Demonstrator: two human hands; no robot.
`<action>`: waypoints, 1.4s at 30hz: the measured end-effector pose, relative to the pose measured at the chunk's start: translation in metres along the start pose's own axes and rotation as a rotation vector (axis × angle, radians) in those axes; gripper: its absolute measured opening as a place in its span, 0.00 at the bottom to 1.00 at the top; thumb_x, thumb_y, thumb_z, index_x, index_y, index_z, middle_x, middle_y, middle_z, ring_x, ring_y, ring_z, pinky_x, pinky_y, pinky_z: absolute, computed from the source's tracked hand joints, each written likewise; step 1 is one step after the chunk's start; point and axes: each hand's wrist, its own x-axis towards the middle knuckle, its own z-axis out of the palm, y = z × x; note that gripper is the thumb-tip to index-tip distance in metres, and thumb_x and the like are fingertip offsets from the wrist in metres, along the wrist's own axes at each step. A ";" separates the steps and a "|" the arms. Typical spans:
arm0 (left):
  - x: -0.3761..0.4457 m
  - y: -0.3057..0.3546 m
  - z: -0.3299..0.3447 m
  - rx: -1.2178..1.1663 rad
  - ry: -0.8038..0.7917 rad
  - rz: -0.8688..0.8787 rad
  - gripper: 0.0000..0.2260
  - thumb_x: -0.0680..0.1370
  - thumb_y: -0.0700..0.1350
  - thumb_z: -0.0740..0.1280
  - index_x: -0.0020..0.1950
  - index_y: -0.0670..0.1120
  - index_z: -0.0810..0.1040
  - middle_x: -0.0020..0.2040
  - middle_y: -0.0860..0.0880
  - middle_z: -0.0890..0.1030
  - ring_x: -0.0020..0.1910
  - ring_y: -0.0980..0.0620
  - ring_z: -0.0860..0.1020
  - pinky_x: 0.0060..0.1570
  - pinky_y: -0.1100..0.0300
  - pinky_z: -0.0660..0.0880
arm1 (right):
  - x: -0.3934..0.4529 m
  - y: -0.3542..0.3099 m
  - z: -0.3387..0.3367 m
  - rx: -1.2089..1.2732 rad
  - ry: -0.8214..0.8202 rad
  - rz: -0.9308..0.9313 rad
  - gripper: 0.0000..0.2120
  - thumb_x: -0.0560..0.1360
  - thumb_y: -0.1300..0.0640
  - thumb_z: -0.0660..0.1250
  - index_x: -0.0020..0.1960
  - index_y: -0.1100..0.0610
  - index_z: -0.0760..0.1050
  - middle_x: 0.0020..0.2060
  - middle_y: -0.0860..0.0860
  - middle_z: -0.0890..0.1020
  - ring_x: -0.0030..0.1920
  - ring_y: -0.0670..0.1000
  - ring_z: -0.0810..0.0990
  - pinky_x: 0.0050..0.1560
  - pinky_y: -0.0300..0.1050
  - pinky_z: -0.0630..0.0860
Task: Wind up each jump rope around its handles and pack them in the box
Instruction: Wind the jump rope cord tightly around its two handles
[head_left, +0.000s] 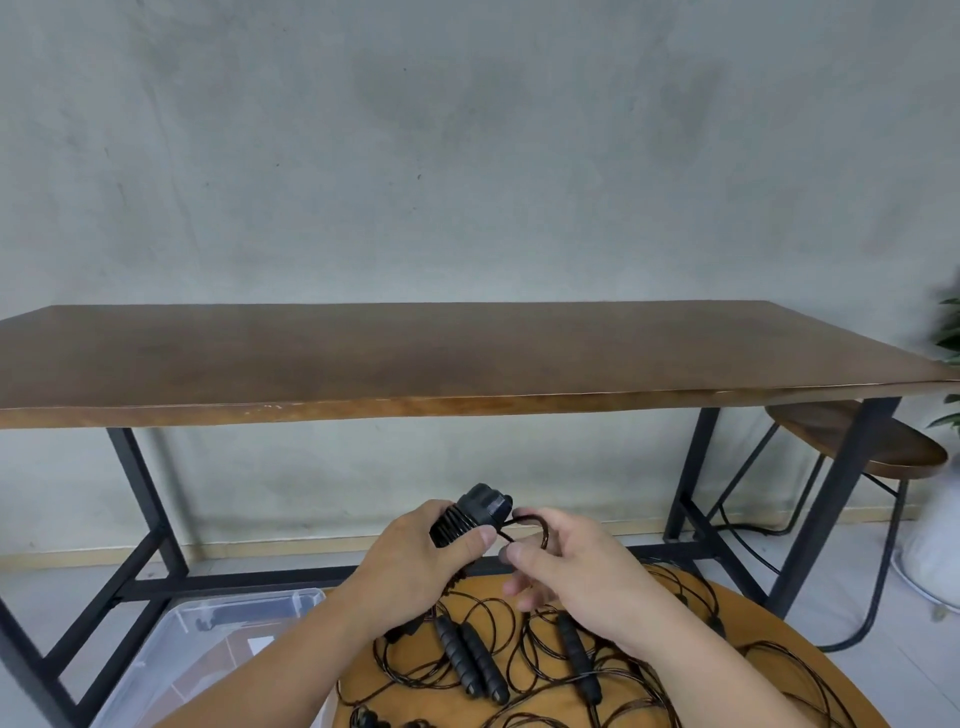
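Black ribbed jump-rope handles (470, 517) sit clamped in the left hand (415, 558) while the right hand (574, 574) pinches thin dark cord (535, 525), looping it for winding.

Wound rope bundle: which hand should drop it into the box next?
Left, probably. The left hand already grips the wound bundle, and the clear box sits low on that side. The right hand only pinches the cord end, farther from the box.
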 end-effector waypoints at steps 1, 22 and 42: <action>0.001 0.001 -0.001 -0.010 -0.002 -0.009 0.15 0.76 0.63 0.65 0.56 0.56 0.76 0.44 0.54 0.80 0.41 0.59 0.77 0.37 0.69 0.69 | -0.001 0.000 -0.002 -0.066 -0.008 -0.038 0.17 0.79 0.54 0.67 0.66 0.44 0.70 0.45 0.49 0.86 0.41 0.48 0.85 0.51 0.45 0.82; 0.000 0.021 -0.010 -0.702 -0.316 -0.141 0.28 0.72 0.67 0.64 0.59 0.48 0.83 0.41 0.37 0.79 0.34 0.48 0.76 0.41 0.55 0.73 | 0.017 0.013 -0.017 -0.085 0.409 -0.166 0.04 0.76 0.52 0.71 0.44 0.45 0.83 0.31 0.48 0.84 0.32 0.42 0.81 0.34 0.31 0.75; 0.003 0.025 -0.008 -0.461 -0.381 -0.001 0.30 0.69 0.69 0.66 0.53 0.44 0.78 0.43 0.38 0.83 0.38 0.47 0.80 0.44 0.52 0.76 | 0.003 -0.011 -0.023 -0.920 0.313 -0.422 0.13 0.83 0.50 0.58 0.54 0.54 0.80 0.46 0.50 0.81 0.47 0.49 0.79 0.48 0.41 0.75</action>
